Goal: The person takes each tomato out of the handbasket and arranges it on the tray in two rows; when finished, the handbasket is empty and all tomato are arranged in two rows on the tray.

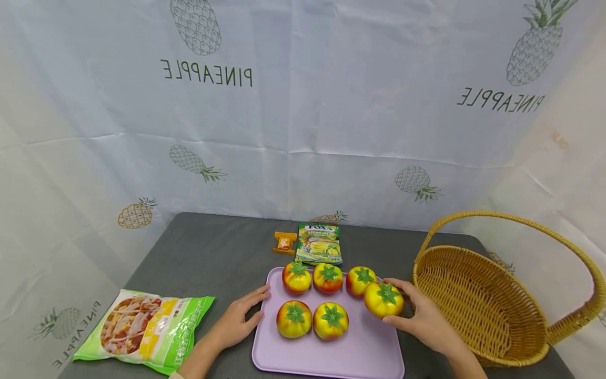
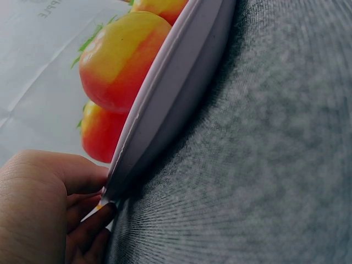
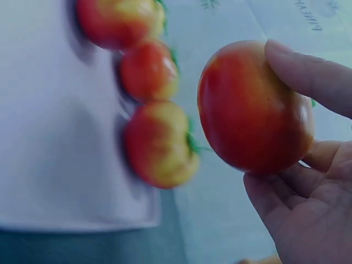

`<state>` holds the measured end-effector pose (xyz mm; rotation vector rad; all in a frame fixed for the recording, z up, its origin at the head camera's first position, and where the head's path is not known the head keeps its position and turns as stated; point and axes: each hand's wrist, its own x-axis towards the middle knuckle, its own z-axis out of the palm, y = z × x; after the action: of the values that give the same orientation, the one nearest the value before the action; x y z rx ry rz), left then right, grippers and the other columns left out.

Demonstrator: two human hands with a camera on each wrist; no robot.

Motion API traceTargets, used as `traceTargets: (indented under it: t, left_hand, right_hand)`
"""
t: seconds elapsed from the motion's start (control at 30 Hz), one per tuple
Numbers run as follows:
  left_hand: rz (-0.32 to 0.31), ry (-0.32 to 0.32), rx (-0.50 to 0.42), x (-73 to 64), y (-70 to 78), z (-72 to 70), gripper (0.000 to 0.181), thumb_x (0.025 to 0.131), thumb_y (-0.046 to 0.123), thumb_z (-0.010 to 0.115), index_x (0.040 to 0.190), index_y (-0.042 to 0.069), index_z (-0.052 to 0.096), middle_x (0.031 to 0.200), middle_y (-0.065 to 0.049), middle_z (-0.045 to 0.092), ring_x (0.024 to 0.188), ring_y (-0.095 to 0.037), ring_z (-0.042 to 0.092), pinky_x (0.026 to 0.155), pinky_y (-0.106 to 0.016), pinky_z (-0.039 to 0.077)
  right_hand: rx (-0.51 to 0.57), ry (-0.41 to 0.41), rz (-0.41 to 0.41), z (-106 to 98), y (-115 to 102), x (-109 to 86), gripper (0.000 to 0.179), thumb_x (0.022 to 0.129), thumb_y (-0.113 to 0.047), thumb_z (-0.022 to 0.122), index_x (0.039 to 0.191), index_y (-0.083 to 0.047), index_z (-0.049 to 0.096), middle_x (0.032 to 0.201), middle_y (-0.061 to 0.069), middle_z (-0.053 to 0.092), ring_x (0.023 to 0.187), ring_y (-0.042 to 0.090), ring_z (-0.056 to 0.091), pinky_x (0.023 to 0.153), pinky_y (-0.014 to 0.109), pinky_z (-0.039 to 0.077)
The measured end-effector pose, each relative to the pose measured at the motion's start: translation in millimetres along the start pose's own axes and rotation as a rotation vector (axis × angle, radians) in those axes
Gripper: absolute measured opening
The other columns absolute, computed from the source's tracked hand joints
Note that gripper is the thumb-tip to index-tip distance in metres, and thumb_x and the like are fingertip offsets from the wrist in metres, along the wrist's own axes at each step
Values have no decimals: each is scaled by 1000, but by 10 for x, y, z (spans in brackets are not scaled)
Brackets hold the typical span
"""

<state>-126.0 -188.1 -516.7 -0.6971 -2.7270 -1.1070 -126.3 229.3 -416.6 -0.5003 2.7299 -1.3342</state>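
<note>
My right hand holds a red-and-yellow tomato with a green star-shaped leaf top, between thumb and fingers. The right wrist view shows this tomato raised, its red underside toward the camera. Below it lies a lilac tray bearing several similar tomatoes: a back row with a tomato in its middle, and two nearer ones, including a tomato at left. My left hand touches the tray's left edge with extended fingers and thumb; in the left wrist view its fingertips meet the rim.
A brown wicker basket with a tall handle stands at right. Behind the tray lie a green soup packet and a small orange packet. A green-and-white food bag lies at left. A pineapple-print cloth hangs behind the table.
</note>
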Motion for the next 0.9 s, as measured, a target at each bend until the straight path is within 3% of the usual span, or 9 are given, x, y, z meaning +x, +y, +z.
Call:
traceTargets:
  t: [0.13,0.37,0.6,0.9]
  left_hand:
    - [2,-4,7,8,2,-3,39,92,17,59,130,11,58,143,-2,49,129,-25,49,102,-45,43]
    - [3,-19,9,12,11,-11,39,92,17,58,131,10,57,144,-4,48,129,-27,49,103,-47,42]
    - [-7,-19,2,16,14,-17,39,92,18,58,131,11,57,144,-4,48,130,-26,48,103,-47,42]
    - [4,-10,11,3,10,-5,39,92,17,58,131,10,57,144,-4,48,129,-27,48,103,-46,42]
  right_hand:
    - [16,-15,41,178,53,-17,68,76,-29,78,134,-10,49,133,8,53,111,-1,50,92,18,47]
    - [0,-39,103,346,153,-34,66,77,-31,77,134,-11,49,132,8,54,111,12,53,95,37,48]
    - [-19,-66,125,382,228,-8,67,76,-35,77,133,-12,50,129,8,55,109,11,53,89,29,49]
    - [-35,-91,66,409,271,-10,67,78,-35,76,134,-9,50,129,9,56,110,9,53,89,28,50]
